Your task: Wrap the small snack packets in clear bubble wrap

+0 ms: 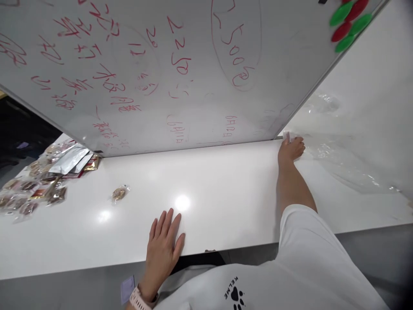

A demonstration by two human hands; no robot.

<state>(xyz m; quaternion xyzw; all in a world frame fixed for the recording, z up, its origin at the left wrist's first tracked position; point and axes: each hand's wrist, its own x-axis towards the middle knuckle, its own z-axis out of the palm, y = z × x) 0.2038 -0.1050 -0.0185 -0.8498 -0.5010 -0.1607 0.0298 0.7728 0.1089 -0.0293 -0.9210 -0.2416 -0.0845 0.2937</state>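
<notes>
My left hand (164, 245) lies flat near the front edge of the white table (222, 193), fingers spread and holding nothing. A pink watch band circles that wrist. My right arm reaches out to the right, and my right hand (292, 148) is closed around a small white packet (287, 136) beside the lower right corner of the whiteboard (193, 94). Only part of the packet shows; my fingers cover the rest. Ahead and left of my left hand, a small clear-wrapped item (120, 193) sits alone on the table.
The whiteboard, written on in red, stands across the table, with green and red magnets (351, 26) at its upper right. Silver pouches (72, 159) and several small wrapped packets (29, 193) are heaped at left. Clear plastic bags (342, 159) spread out at right.
</notes>
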